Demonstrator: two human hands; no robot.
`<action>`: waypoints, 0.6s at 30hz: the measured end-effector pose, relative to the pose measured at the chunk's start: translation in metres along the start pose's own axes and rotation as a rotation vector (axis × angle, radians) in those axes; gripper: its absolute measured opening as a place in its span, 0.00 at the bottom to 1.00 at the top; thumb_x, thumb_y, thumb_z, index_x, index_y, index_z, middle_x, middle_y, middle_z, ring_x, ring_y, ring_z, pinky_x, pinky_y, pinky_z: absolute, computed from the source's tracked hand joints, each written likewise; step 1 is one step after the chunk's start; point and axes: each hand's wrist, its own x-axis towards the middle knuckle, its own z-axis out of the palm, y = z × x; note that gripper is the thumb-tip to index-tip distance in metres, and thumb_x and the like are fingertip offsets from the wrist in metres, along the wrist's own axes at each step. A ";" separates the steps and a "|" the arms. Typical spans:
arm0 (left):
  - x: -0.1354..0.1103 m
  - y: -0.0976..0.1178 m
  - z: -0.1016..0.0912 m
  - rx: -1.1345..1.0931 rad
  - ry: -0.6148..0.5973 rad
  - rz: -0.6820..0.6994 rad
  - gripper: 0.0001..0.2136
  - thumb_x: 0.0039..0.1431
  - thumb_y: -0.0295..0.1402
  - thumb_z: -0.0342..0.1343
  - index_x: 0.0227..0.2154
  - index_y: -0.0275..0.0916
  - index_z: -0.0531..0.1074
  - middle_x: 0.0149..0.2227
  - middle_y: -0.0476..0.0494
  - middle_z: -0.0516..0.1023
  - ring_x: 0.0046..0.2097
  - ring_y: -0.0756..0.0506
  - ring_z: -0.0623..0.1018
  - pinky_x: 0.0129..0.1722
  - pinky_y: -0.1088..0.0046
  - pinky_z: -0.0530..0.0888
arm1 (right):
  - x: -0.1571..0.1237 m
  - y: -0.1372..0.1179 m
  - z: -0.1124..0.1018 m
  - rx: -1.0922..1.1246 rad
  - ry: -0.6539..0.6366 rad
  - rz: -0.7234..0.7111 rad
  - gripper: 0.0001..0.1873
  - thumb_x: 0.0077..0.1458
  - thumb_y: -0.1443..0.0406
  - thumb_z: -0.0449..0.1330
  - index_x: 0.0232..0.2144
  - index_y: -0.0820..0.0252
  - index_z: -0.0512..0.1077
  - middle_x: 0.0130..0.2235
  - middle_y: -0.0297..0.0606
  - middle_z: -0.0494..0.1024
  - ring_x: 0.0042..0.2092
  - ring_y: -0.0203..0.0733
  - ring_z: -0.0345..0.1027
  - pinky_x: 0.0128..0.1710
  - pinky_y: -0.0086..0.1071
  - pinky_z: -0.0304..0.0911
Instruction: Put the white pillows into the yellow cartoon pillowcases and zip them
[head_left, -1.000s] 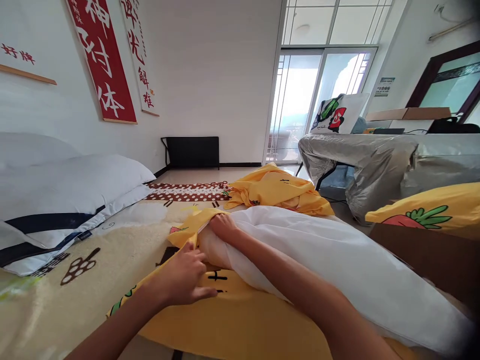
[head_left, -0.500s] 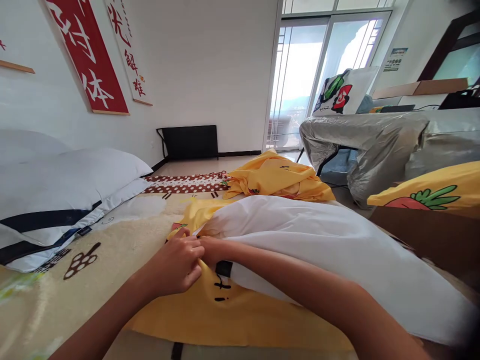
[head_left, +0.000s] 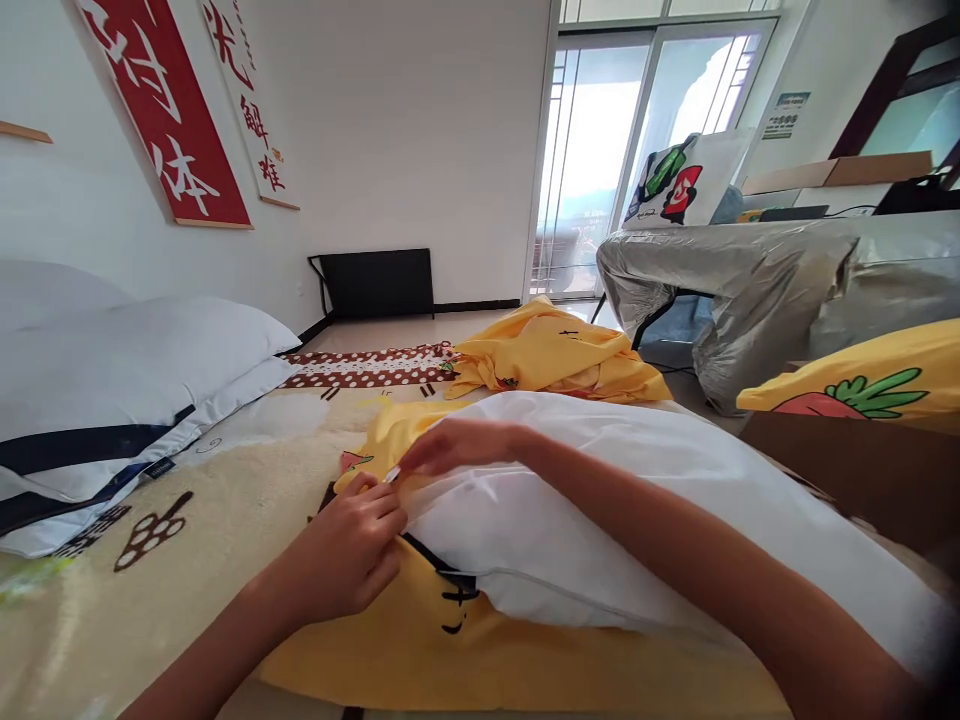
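The white pillow [head_left: 600,500] lies on the bed [head_left: 225,500] across the yellow pillowcase [head_left: 420,640], its near corner at the case's opening. There the left hand [head_left: 349,550] is closed in a pinch on the yellow hem, while the right hand [head_left: 457,447] rests on the corner, fingers stretched out, gripping nothing. The pinch looks shallow — a tug could slip the hem free, and the unheld corner might bunch the fabric.

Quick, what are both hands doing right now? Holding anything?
Left hand: closed, fingers pinching the edge of the yellow pillowcase.
Right hand: lying on the white pillow, fingertips at the pillowcase edge; grip cannot be told.
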 end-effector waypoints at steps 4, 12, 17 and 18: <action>0.001 0.000 0.001 0.015 -0.071 0.007 0.05 0.53 0.26 0.48 0.23 0.39 0.63 0.30 0.47 0.71 0.37 0.45 0.69 0.47 0.63 0.64 | -0.013 0.040 -0.034 -0.402 0.179 0.144 0.27 0.56 0.60 0.60 0.58 0.57 0.65 0.59 0.43 0.67 0.60 0.48 0.59 0.60 0.43 0.51; 0.035 -0.001 0.005 0.129 0.002 -0.109 0.13 0.64 0.37 0.44 0.39 0.38 0.73 0.45 0.39 0.75 0.47 0.40 0.72 0.49 0.60 0.65 | -0.024 0.043 0.027 -0.673 0.074 0.284 0.17 0.60 0.62 0.53 0.47 0.64 0.72 0.42 0.51 0.78 0.45 0.50 0.72 0.44 0.36 0.60; 0.063 -0.024 0.028 0.307 0.001 -0.330 0.30 0.52 0.25 0.54 0.60 0.36 0.59 0.55 0.32 0.69 0.54 0.35 0.69 0.48 0.58 0.67 | -0.034 0.009 0.035 -0.746 0.060 0.239 0.14 0.59 0.69 0.49 0.44 0.62 0.71 0.36 0.48 0.78 0.41 0.49 0.73 0.38 0.34 0.61; 0.069 -0.029 0.031 0.316 0.000 -0.348 0.28 0.53 0.22 0.52 0.59 0.35 0.61 0.52 0.32 0.71 0.51 0.35 0.71 0.45 0.59 0.68 | -0.036 0.003 0.036 -0.756 0.056 0.230 0.13 0.59 0.69 0.50 0.43 0.61 0.71 0.35 0.48 0.78 0.40 0.49 0.74 0.37 0.34 0.60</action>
